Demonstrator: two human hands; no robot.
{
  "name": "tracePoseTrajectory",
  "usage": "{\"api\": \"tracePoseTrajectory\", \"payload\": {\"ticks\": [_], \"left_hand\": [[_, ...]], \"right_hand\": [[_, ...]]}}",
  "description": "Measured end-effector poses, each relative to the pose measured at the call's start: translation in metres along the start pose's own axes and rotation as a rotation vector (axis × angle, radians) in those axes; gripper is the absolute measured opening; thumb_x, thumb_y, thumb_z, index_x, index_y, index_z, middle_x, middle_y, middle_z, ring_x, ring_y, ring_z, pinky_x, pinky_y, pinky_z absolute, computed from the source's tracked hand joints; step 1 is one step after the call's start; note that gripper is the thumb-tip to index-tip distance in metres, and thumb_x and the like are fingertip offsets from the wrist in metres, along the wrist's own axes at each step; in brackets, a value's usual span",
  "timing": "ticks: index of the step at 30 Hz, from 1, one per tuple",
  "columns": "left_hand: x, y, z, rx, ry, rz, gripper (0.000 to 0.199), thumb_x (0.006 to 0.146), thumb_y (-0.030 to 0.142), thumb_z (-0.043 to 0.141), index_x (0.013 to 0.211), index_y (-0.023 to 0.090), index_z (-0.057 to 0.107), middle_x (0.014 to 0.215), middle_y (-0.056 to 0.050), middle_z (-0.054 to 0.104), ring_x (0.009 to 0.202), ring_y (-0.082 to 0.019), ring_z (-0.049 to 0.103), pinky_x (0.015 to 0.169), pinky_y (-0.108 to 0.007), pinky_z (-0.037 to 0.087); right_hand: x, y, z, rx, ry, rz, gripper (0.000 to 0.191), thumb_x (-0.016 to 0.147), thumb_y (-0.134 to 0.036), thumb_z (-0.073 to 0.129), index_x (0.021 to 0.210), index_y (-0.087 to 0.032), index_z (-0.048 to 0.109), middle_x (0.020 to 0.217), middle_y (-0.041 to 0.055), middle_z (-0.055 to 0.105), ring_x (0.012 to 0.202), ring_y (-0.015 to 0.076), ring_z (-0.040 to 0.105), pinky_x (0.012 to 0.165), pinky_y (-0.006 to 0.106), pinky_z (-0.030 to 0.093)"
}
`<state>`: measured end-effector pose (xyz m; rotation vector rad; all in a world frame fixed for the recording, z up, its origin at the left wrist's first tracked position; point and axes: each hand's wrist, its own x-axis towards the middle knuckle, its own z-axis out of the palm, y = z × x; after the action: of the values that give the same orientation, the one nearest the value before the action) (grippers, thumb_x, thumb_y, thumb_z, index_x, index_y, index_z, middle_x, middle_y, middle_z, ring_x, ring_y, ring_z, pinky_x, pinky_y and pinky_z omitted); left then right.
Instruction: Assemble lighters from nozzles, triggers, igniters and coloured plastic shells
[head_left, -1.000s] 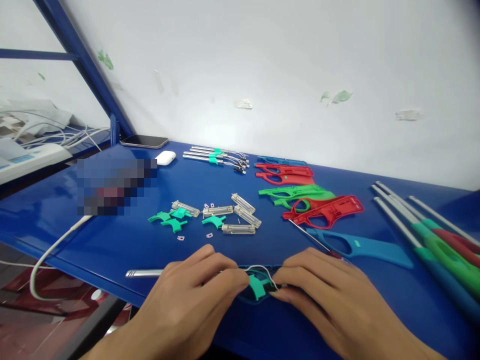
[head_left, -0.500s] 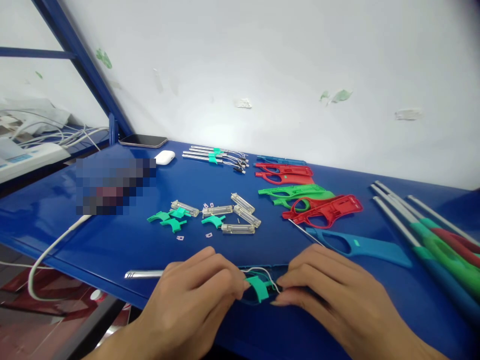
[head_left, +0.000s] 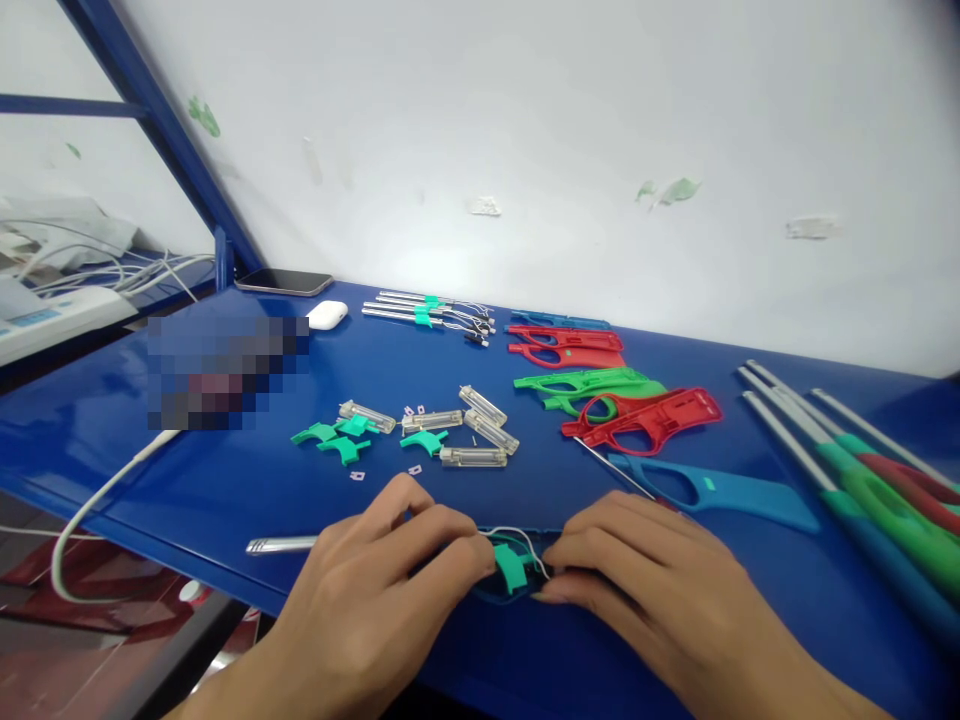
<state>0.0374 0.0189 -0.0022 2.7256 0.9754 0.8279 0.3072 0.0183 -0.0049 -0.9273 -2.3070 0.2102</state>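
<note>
Near the front edge of the table, my left hand [head_left: 397, 590] is closed on a blue lighter casing half [head_left: 495, 592], mostly hidden beneath the fingers. A silver metal tube [head_left: 281, 545] sticks out to the left of that hand. Inside the casing a green trigger [head_left: 512, 567] shows between my two hands, with a white wire [head_left: 517, 535] looping over it. My right hand [head_left: 637, 570] pinches at the casing's right part, where the wire runs to a small black igniter piece [head_left: 541, 572], partly covered by the fingertips.
Beyond my hands lie several clear fuel tanks [head_left: 474, 457] and loose green triggers [head_left: 345, 450]. Wired metal tubes [head_left: 405, 312] rest at the back. Red casing halves [head_left: 652, 420], a blue casing half [head_left: 757, 495], a screwdriver [head_left: 611, 465] and several assembled lighters [head_left: 885, 480] lie to the right.
My left index finger has lifted and its thumb and fingers have shifted along the casing. The right fingertips have moved slightly left, staying at the wire end. The view has shifted slightly.
</note>
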Motion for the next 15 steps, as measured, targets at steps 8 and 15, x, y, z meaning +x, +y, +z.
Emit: {"api": "tracePoseTrajectory", "payload": {"ticks": [8,15], "left_hand": [[0.0031,-0.0007,-0.0021,0.114,0.069,0.024,0.028,0.107,0.005,0.049,0.114,0.020,0.072,0.106,-0.005,0.070,0.093,-0.023,0.047,0.075,-0.034,0.044],[0.0038,-0.0008,-0.0035,0.080,0.003,-0.013,0.030,0.112,0.014,0.042,0.116,0.023,0.071,0.106,-0.002,0.071,0.091,-0.022,0.051,0.080,-0.035,0.049]], "right_hand": [[0.0015,-0.0001,-0.0010,-0.011,-0.011,0.003,0.030,0.113,-0.035,0.052,0.095,-0.022,0.072,0.086,-0.0001,0.074,0.075,0.0141,0.068,0.072,0.028,0.054],[0.0030,-0.0020,0.0000,-0.025,-0.011,-0.011,0.030,0.113,-0.035,0.051,0.095,-0.021,0.071,0.085,-0.0008,0.074,0.075,0.0140,0.068,0.073,0.027,0.053]]}}
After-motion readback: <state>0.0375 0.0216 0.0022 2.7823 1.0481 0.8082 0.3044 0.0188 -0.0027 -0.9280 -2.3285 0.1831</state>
